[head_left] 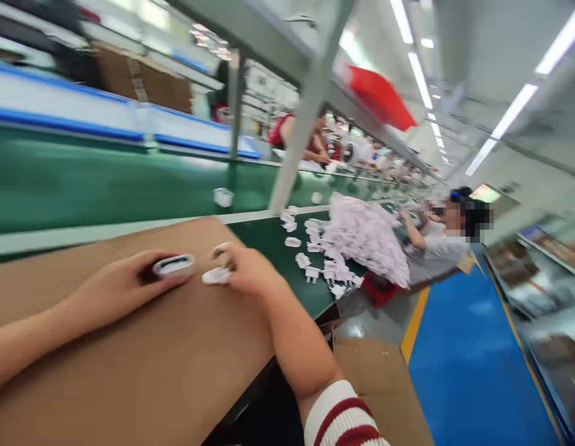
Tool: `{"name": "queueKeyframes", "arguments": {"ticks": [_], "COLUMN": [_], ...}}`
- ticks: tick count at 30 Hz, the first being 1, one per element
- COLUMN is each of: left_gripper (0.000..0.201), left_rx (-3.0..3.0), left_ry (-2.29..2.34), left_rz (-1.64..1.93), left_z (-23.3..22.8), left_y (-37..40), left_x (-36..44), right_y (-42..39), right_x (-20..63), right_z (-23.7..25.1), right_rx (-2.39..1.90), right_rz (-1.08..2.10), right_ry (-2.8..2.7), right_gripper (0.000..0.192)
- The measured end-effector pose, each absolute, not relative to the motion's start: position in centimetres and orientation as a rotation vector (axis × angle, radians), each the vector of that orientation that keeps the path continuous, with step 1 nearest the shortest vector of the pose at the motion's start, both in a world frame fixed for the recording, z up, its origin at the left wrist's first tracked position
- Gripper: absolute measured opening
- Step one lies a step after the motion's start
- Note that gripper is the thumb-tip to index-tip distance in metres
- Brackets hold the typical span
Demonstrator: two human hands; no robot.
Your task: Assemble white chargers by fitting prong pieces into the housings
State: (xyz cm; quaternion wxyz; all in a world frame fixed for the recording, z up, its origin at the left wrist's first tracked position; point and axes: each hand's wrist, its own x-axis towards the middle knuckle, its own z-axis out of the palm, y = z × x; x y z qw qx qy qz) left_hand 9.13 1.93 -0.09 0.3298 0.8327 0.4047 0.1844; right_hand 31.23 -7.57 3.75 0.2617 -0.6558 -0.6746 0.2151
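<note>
From the head camera I see my left hand (122,286) grasping a white oval plastic shell (173,265) near the far edge of the brown cardboard sheet (143,371). My right hand (250,269) pinches a small white plastic plug part (216,276) beside it.

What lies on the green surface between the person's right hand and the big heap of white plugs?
In the head view, scattered white plugs lie between right hand and heap.
</note>
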Motion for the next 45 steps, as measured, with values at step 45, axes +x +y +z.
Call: {"name": "queueKeyframes", "arguments": {"ticks": [45], "left_gripper": [0.049], "left_rx": [1.997], "left_ry": [0.779], "left_rz": [0.597], "left_z": [0.8], "left_y": [2.1], "left_x": [8.5], "right_y": [-5.7], "right_x": [26.5], "right_z": [3.7], "right_rx": [-1.225], "right_rz": [0.696], "right_ry": [-1.385], "right_gripper": [0.020]}}
